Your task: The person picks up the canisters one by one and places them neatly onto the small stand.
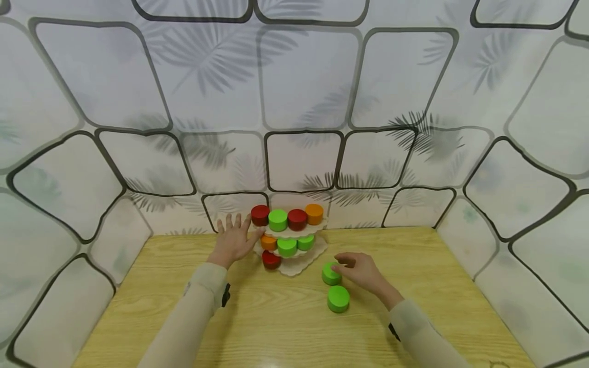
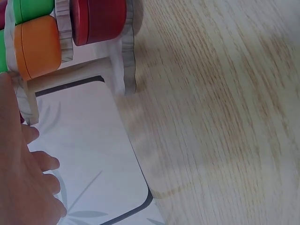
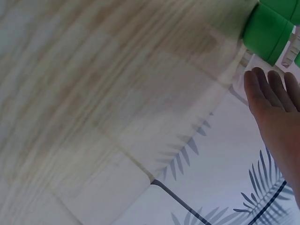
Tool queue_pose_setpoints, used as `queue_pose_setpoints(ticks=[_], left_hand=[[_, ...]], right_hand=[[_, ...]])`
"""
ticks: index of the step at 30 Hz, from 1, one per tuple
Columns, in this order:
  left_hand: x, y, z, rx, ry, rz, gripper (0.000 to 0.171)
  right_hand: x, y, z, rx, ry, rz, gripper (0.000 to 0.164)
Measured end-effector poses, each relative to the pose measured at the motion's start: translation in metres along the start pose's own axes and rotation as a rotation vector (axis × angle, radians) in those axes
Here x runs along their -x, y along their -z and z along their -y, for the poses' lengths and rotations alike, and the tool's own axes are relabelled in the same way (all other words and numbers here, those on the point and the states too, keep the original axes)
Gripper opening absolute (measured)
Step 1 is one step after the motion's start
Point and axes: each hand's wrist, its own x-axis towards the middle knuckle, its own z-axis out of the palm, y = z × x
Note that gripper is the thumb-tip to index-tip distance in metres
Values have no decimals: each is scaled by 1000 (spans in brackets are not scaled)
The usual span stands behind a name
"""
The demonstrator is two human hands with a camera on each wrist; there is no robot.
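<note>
A tiered stand with wavy-edged pale trays (image 1: 296, 266) stands near the back wall. Its top tier holds red round boxes (image 1: 259, 215), a green round box (image 1: 278, 220) and an orange round box (image 1: 314, 214). More boxes sit on the tiers below, among them a low red box (image 2: 99, 21). My left hand (image 1: 233, 240), fingers spread, is at the stand's left side, the thumb by the upper tier. My right hand (image 1: 363, 271) reaches over a green round box (image 1: 331, 274) on the table, thumb at its top edge, fingers fairly straight. Nearer me lies another green box (image 1: 338, 299).
The wood-grain table (image 1: 276, 327) meets a patterned wall (image 1: 303, 158) right behind the stand. Similar panels (image 1: 529, 204) rise at both sides. Dark straps show at both cuffs.
</note>
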Motion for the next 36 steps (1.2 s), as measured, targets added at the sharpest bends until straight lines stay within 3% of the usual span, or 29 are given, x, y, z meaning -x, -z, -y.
queue_pose_setpoints(ticks=[4,15,27,36], left_hand=[[-1,-1,1,1,3,0,88],[-2,1,-2,-2,6,-1,88],[-3,1,-1,4,16,6,88],[-4,0,-2,-4,23,-13,90]], right_hand=[[2,-4,-4,-20,-33,-24,51],[7,-14,-13,-62,-101,31,62],[-1,-15,-5,-16,-24,78,61],[-11,-27,8,-23,5,76,58]])
